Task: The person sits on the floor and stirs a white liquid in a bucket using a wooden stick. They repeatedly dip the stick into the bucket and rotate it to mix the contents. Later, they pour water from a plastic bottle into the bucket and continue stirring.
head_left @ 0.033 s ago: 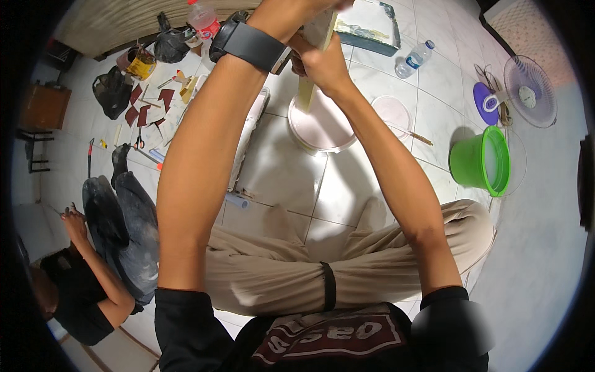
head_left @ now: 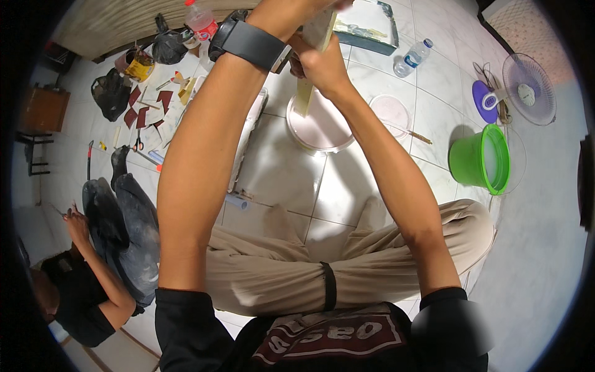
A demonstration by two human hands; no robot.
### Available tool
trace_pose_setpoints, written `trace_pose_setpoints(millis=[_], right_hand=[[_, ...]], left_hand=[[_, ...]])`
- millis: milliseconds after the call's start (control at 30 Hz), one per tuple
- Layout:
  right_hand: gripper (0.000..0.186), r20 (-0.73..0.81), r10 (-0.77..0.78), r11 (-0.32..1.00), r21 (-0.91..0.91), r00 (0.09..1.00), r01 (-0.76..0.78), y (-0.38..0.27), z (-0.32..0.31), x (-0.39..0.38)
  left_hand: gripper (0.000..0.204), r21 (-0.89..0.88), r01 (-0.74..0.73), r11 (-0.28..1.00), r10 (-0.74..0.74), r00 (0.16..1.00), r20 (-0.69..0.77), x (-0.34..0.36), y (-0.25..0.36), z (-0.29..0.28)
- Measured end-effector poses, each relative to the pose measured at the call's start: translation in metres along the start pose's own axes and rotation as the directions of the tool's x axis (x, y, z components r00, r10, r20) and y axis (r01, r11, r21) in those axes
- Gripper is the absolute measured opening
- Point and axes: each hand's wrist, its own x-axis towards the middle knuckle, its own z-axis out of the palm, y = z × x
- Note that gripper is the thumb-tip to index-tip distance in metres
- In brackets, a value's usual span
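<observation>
My right hand point(head_left: 322, 65) is closed around a pale, flat strip point(head_left: 304, 98), whose lower end hangs over a round tub of light pink paint point(head_left: 319, 127). Whether the strip touches the paint I cannot tell. At the upper edge my left hand point(head_left: 319, 6) is mostly cut off, above the right hand; its fingers look bent at the strip's top end, and what they hold is hidden. A dark-strapped watch point(head_left: 251, 46) is on the left wrist. Right of the tub lies a pinkish round lid point(head_left: 389, 108) with a brush point(head_left: 420, 136) across it.
A paint tray point(head_left: 387, 43) and a water bottle point(head_left: 413, 59) stand ahead. To the right are a green bucket point(head_left: 462, 162) and a fan point(head_left: 527, 93). Leftward lie scissors point(head_left: 138, 141), dark red scraps point(head_left: 164, 98) and black bags point(head_left: 111, 93). Another person point(head_left: 80, 291) sits at left.
</observation>
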Motion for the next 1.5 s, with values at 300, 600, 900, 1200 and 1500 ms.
trace_pose_setpoints(millis=[300, 600, 900, 1200, 1500], right_hand=[[0.021, -0.002, 0.13, 0.98, -0.151, 0.992, -0.129, -0.011, -0.036, -0.018], [0.025, -0.078, -0.145, 0.891, -0.444, 0.986, 0.095, -0.008, -0.037, -0.003], [0.023, -0.085, -0.316, 0.927, -0.239, 0.945, 0.289, 0.014, -0.002, 0.011], [0.019, -0.077, 0.059, 0.99, -0.125, 0.995, -0.069, -0.005, -0.019, -0.022], [0.031, -0.151, -0.163, 0.91, -0.405, 0.975, 0.089, -0.002, -0.027, -0.004]], left_hand=[[0.031, -0.236, 0.167, 0.957, -0.175, 0.984, -0.015, 0.017, -0.016, 0.028], [0.027, -0.385, 0.006, 0.923, -0.049, 0.993, -0.104, 0.014, -0.032, 0.014], [0.027, -0.182, 0.005, 0.983, -0.019, 0.997, -0.078, 0.002, -0.011, -0.005], [0.026, -0.059, 0.177, 0.982, -0.177, 0.984, 0.007, 0.005, 0.003, 0.024], [0.026, -0.354, -0.039, 0.935, 0.027, 0.999, -0.039, 0.016, -0.04, 0.001]])
